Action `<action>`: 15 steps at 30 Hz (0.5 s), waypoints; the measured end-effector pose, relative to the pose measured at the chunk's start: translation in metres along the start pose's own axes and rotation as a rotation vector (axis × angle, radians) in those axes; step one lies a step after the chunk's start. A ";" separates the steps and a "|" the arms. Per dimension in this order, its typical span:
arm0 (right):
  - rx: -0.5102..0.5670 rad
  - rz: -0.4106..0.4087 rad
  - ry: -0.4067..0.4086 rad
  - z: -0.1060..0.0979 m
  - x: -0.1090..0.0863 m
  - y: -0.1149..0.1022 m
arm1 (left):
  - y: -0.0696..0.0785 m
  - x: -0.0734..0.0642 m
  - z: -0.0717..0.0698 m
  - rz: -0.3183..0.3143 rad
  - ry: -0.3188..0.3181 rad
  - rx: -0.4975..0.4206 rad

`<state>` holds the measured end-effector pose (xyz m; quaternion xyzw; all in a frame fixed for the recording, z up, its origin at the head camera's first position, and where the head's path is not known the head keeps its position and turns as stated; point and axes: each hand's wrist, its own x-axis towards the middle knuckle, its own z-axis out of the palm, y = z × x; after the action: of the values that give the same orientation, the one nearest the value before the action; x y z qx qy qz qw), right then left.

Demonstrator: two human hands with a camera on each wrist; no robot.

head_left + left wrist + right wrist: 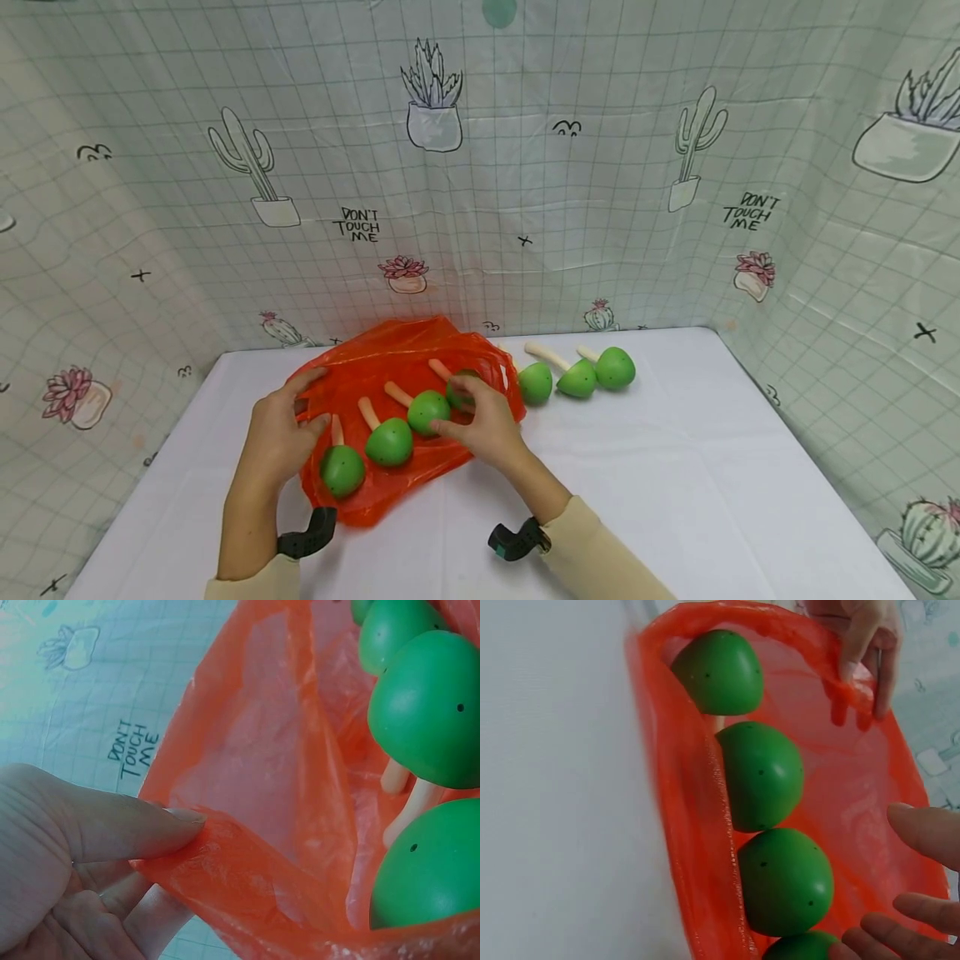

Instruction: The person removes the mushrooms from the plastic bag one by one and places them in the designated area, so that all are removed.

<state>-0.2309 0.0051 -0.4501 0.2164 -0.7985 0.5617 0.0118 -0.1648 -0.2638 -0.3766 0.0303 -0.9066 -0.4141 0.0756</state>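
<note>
A red plastic bag (352, 377) lies spread on the table, its mouth wide. Inside it rest several green toy mushrooms (389, 442) with dark dots on their caps and pale stems. My left hand (279, 433) pinches the bag's edge between thumb and fingers, as the left wrist view shows the thumb (169, 829) on the plastic. Over the bag's right side is my right hand (487, 421), thumb and fingers spread apart. Its fingertips come right up to the caps at that end and partly hide the farthest mushroom (459, 390).
Just right of the bag, three more green mushrooms (577, 379) lie in a row near the table's back edge. A white cloth (637, 500) covers the table. Behind and at both sides hangs a grid-patterned curtain (487, 192) printed with cacti.
</note>
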 end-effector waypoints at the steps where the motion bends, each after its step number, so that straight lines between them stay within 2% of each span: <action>1: -0.001 -0.004 -0.003 0.001 0.000 0.001 | 0.000 0.000 0.000 -0.001 0.000 -0.002; 15: -0.033 -0.035 -0.015 0.014 0.001 0.005 | -0.001 0.001 0.001 0.008 0.001 0.004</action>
<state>-0.2305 -0.0063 -0.4592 0.2344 -0.8038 0.5464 0.0190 -0.1658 -0.2639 -0.3777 0.0272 -0.9076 -0.4118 0.0775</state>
